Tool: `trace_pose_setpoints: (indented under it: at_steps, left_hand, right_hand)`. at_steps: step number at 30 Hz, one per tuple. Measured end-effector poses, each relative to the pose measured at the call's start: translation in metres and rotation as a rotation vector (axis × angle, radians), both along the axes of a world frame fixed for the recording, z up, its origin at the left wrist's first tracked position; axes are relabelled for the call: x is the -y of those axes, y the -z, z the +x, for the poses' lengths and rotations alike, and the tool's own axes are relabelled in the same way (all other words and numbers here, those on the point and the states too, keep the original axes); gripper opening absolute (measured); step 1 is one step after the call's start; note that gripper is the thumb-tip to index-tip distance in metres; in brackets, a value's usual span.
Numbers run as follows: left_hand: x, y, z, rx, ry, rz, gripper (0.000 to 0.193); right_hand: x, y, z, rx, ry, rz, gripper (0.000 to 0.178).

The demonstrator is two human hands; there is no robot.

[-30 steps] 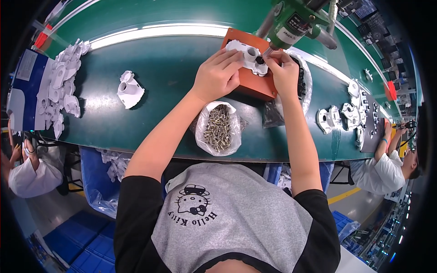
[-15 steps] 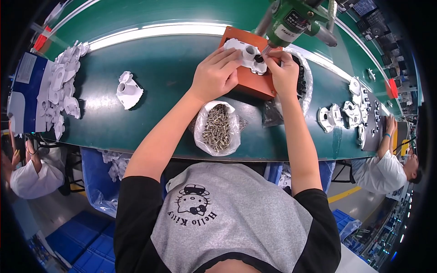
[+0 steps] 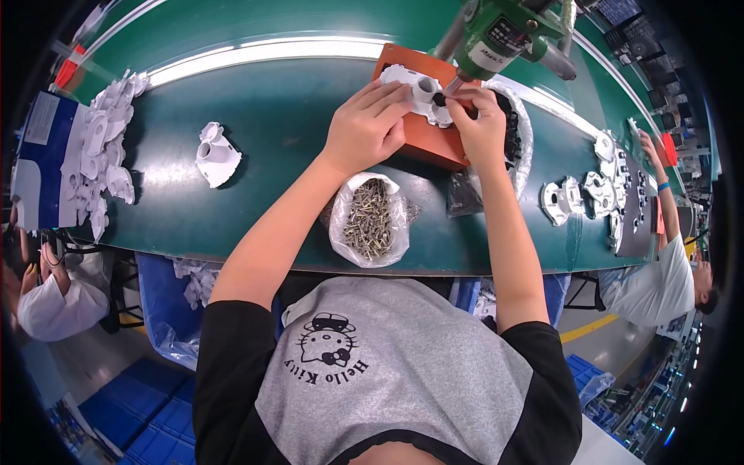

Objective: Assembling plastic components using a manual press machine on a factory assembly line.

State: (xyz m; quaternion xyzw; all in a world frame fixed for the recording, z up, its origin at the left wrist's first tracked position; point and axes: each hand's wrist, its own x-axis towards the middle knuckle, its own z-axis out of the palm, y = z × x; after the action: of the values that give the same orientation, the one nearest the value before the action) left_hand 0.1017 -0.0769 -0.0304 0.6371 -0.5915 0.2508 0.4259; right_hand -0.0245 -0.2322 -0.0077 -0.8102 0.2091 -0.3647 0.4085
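Note:
A white plastic housing (image 3: 423, 88) with a round collar sits on an orange block (image 3: 434, 147). My left hand (image 3: 367, 124) grips its left end, fingers laid over the top and thumb tucked in. At the housing's right side is a small black piece (image 3: 439, 100), pinched between the thumb and fingers of my right hand (image 3: 482, 124). Just above my right fingertips is the slanted metal tip (image 3: 455, 84) of a green machine head (image 3: 504, 40). My fingers partly hide the black piece and the housing's right end.
Nearer me lies a clear bag of screws (image 3: 370, 221). Black parts fill a lined container (image 3: 521, 128) beside the block. One white housing (image 3: 218, 157) stands alone; more are heaped at left (image 3: 101, 151) and right (image 3: 608, 190). A co-worker's arm (image 3: 663, 190) reaches over the bench.
My right hand has shifted slightly, its fingers drawing closer around the black piece. My left hand stays put. At right, the co-worker's arm has stretched farther across the bench.

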Motion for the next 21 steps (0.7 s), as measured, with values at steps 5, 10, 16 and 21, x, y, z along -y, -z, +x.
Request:
trace_pose_setpoints:
  at_steps: [5, 10, 16, 21]
  left_hand:
    - [0.003, 0.0, 0.001, -0.007, 0.008, -0.003, 0.017]
    - [0.002, 0.0, 0.008, 0.009, -0.005, -0.023, 0.017]
    - [-0.014, -0.004, 0.009, -0.089, 0.05, -0.031, 0.018]
    - [-0.008, -0.011, -0.003, -0.045, 0.085, -0.033, 0.018]
  right_hand:
    - [-0.008, -0.004, -0.008, -0.013, -0.029, -0.289, 0.017]
    - [0.014, 0.009, -0.013, 0.113, -0.163, 0.003, 0.022]
    - [0.196, -0.09, 0.028, 0.333, -0.067, 0.079, 0.034]
    - [0.169, -0.216, 0.094, 0.617, -0.037, 0.169, 0.045]
